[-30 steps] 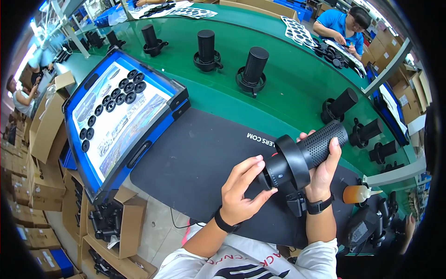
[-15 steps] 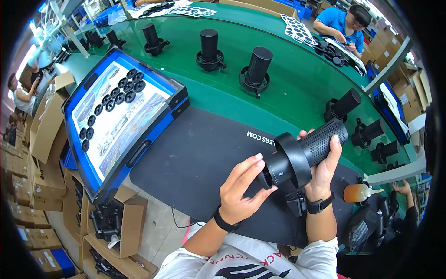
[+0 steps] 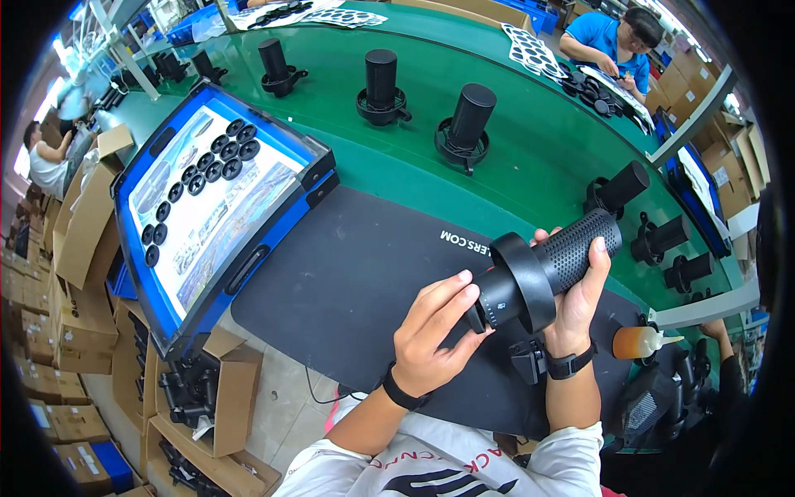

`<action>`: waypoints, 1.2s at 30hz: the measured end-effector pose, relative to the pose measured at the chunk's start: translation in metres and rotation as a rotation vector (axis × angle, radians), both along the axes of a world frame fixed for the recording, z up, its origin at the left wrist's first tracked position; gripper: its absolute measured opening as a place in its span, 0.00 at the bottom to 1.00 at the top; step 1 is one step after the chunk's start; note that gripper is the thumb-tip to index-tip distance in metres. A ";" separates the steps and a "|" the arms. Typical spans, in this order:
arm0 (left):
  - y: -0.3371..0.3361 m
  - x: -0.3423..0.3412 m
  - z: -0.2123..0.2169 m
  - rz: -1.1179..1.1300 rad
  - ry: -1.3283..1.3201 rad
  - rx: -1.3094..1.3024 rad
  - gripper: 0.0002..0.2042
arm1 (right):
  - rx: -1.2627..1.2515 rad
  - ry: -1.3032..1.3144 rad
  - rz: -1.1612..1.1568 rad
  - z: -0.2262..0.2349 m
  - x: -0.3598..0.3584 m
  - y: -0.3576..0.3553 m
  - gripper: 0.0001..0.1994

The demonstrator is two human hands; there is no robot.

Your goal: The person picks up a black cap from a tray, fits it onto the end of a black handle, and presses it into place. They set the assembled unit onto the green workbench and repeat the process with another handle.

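- Your right hand [image 3: 580, 302] is wrapped round the perforated barrel of a black microphone [image 3: 571, 251], while your left hand [image 3: 436, 335] grips its base end.
- Up over the black mat [image 3: 356, 282] it is, tilted, barrel to the right, with a wide ring [image 3: 538, 290] between your hands.
- Right beside your right wristband [image 3: 573, 364], a black bracket [image 3: 526, 362]; whether it joins that ring, I can't tell.
- Crowding your right side: a squeeze bottle [image 3: 633, 343] of amber liquid, with black parts [image 3: 644, 407] below it.
- To your left, a blue-framed tray [image 3: 230, 290] borders the mat, black discs [image 3: 195, 184] spread across it.
- Ahead, more microphones [image 3: 472, 120] line the green conveyor belt [image 3: 331, 124].
- Across there, a co-worker [image 3: 609, 50] in blue bends over the work.
- Low on your left, an open cardboard box [image 3: 237, 402] bristles with black pieces [image 3: 195, 393].
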State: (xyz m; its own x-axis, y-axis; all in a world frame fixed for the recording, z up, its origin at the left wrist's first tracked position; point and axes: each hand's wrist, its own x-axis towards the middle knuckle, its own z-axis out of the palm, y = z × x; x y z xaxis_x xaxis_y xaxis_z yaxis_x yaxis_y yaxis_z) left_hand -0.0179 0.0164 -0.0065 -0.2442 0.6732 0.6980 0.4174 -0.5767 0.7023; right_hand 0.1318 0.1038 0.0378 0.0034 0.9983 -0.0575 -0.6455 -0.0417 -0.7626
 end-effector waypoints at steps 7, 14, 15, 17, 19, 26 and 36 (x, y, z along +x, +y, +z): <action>-0.004 -0.001 0.003 0.088 0.063 -0.029 0.32 | 0.026 -0.069 -0.007 -0.008 -0.004 -0.006 0.24; -0.014 -0.013 0.004 0.033 0.124 -0.086 0.34 | 0.028 -0.098 -0.008 -0.016 -0.011 -0.019 0.26; -0.016 -0.014 0.005 0.038 0.124 -0.088 0.34 | 0.036 -0.113 -0.029 -0.017 -0.012 -0.020 0.26; -0.019 -0.017 0.008 0.013 0.127 -0.079 0.34 | -0.047 -0.050 0.064 -0.017 -0.013 -0.022 0.27; -0.023 -0.019 0.018 -0.006 0.127 -0.072 0.35 | -0.206 0.075 0.228 -0.015 -0.014 -0.024 0.28; -0.037 -0.033 0.045 -0.022 0.118 -0.139 0.30 | -0.289 0.167 0.382 -0.024 -0.019 -0.032 0.30; -0.051 -0.061 -0.004 -0.018 -0.102 -0.115 0.27 | 0.126 -0.142 0.226 -0.013 -0.011 -0.028 0.27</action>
State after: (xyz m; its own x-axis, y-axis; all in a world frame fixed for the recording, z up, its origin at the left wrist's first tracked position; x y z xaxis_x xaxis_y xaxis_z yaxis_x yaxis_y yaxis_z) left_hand -0.0787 -0.0350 -0.0102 -0.2968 0.7523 0.5882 0.3311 -0.4967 0.8023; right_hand 0.1212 0.0757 0.0251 -0.2205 0.9740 0.0518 -0.5172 -0.0717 -0.8528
